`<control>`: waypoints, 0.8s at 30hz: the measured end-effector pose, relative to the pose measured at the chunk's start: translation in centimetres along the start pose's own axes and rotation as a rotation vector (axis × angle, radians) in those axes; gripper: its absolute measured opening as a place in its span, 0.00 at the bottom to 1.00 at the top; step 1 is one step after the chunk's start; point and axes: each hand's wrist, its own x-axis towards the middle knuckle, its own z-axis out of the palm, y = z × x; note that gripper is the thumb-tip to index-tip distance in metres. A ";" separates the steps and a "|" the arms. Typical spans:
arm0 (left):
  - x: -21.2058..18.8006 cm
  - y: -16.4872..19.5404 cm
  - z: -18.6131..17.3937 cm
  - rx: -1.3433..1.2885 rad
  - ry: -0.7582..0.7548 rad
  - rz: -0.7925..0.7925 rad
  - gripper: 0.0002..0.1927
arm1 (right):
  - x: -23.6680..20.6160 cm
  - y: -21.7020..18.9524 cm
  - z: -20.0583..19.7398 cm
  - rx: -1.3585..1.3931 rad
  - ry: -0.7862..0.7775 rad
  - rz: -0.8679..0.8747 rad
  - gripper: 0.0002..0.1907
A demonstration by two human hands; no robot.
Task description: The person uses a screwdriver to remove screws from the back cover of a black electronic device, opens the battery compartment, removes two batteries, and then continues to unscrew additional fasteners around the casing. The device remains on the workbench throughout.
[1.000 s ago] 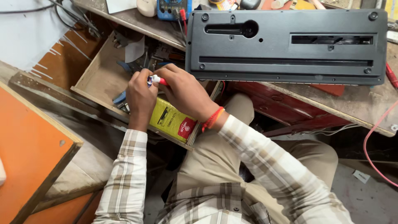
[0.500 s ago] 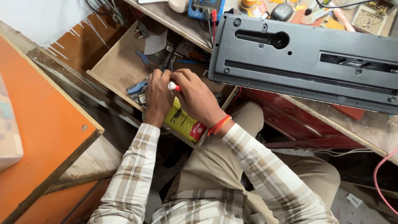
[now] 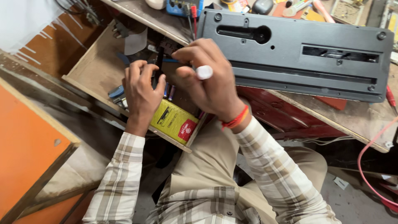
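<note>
Over an open wooden drawer (image 3: 89,72), my left hand (image 3: 140,89) grips a slim dark stick-like object (image 3: 158,62) that stands upright. My right hand (image 3: 209,81) is a little to the right of it and higher, and pinches a small white round cap (image 3: 204,71) between its fingers. A yellow box with a red label (image 3: 174,122) lies in the drawer's near corner, just below both hands. Several small tools and batteries lie in the drawer behind the hands, partly hidden.
A long black plastic panel with slots and screws (image 3: 298,54) lies on the wooden worktop (image 3: 331,122) to the right. A blue meter (image 3: 182,6) and other tools sit at the back. An orange board (image 3: 29,145) stands left. A red cable (image 3: 365,166) hangs right.
My hands were pressed together on one white-and-red tipped item. They have come apart: the right hand has pulled away to the right with the white cap, and the left keeps the dark part.
</note>
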 end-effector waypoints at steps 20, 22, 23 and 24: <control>5.5 13.3 3.8 -0.448 0.121 0.547 0.12 | -12.1 6.9 -21.2 0.302 0.805 0.439 0.28; 6.4 14.9 4.6 -0.489 0.136 0.623 0.13 | -12.0 6.8 -21.3 0.297 0.752 0.431 0.23; 6.7 15.8 5.0 -0.505 0.099 0.657 0.14 | -11.9 6.7 -21.2 0.313 0.726 0.431 0.20; 7.0 16.7 5.3 -0.524 0.059 0.691 0.15 | -11.8 6.6 -21.2 0.328 0.700 0.431 0.17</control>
